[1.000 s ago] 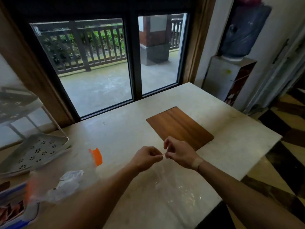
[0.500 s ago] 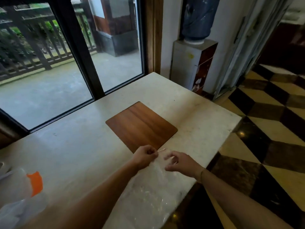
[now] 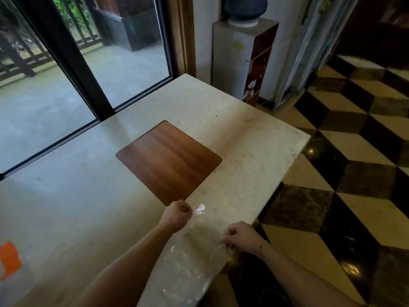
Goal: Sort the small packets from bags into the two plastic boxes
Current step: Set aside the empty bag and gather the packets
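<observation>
Two hands work at the near right corner of the table, both gripping one clear plastic bag that lies flat on the stone and reaches the table's right edge. The right hand sits at that edge, partly over the floor, its fingers curled in a pinch on the bag's right side. The left hand is further in, its fingers closed on the bag's far corner, where a thin reddish strip shows. Whether the bag holds any packets cannot be told; it looks see-through and flat. At the left frame edge, one orange tab shows on a pale translucent thing, well apart from the hands. Just beyond the left hand lies one brown wooden board with rounded corners, flat on the table, its near corner just beside the knuckles. Bare stone spreads to the left of the board and beyond it up to the window. Past the table's right edge runs a chequered floor. One water dispenser stands against the far wall.
</observation>
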